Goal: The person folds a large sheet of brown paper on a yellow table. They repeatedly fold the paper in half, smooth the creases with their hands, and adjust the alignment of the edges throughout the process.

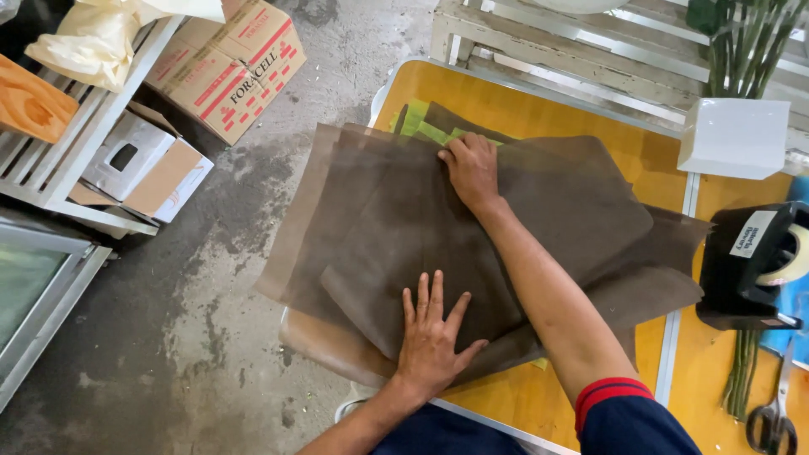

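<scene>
Hands: two, left hand (431, 341) and right hand (472, 171), both flat on the sheets. Brown mesh sheets (404, 227): one overlapping stack; the exact sheet count cannot be told. Green sheets (425, 128): a few edges showing beneath the stack. Tables: two, a yellow table (539, 109) and a second table (716, 371) beside it. Tape dispenser (750, 265): one. Scissors (771, 417): one pair. White box (735, 137): one. Cardboard cartons (240, 63): three on the floor. Stem bundles (746, 42): two.

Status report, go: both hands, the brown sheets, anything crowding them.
Left hand flat, fingers spread, on brown sheets. Right hand pressing far edge by green paper. Tape dispenser sits beside the stack's right edge.
</scene>
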